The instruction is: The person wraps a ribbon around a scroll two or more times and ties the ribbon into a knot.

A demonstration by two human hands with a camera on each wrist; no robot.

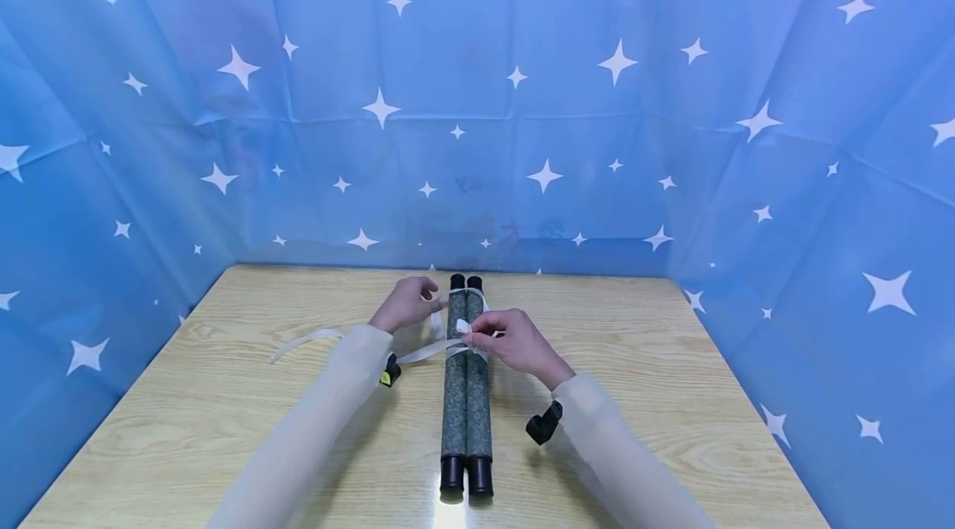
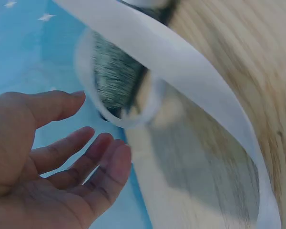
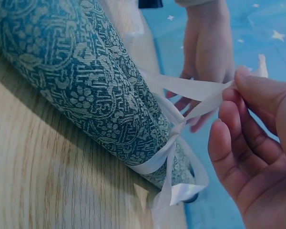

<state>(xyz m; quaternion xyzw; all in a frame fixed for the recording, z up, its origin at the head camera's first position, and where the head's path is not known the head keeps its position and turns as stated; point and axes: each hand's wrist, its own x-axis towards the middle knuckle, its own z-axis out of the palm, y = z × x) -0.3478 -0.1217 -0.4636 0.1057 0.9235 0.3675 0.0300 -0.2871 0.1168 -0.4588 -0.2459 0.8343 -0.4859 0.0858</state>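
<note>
A scroll rolled from both ends into two side-by-side green patterned rolls (image 1: 454, 405) lies lengthwise in front of me, with dark knobs at its ends. White ribbon (image 3: 169, 164) wraps round it and crosses in a knot on top. My right hand (image 1: 518, 340) pinches a folded piece of the ribbon between thumb and forefinger above the rolls. On the scroll's other side, my left hand (image 2: 62, 191) has its fingers loosely bent and apart, holding nothing. A hanging ribbon loop (image 2: 128, 123) is just beyond its fingertips. One ribbon tail (image 1: 429, 352) runs left across the table.
The scroll lies on a light wood-grain table (image 1: 634, 330). A blue curtain (image 1: 448, 148) with white stars hangs behind the table and along both sides. Small black wrist cameras sit below each cuff, the right one (image 1: 544, 423) close over the tabletop.
</note>
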